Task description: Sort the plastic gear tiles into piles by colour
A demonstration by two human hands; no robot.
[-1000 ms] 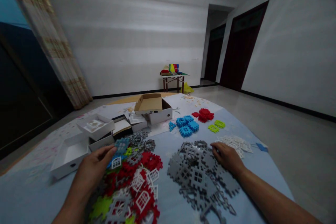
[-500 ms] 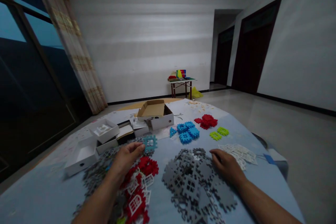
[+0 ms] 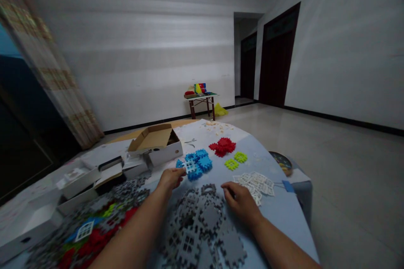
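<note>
black illegible marking (image 3: 155, 149) on box (image 3: 150, 139), pale lattice piece (image 3: 190, 167) in left hand (image 3: 171, 178)

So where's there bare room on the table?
Bare cloth shows right of the green pieces, toward the table edge, and between the white pieces, right forearm and edge. Crowded: the grey pile and the mixed heap left of it.

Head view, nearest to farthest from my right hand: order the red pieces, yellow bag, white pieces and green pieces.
From your right hand:
1. White pieces, close by on its right.
2. Green pieces, ahead.
3. Red pieces, farther ahead, slightly left.
4. Yellow bag, on the floor.
</note>
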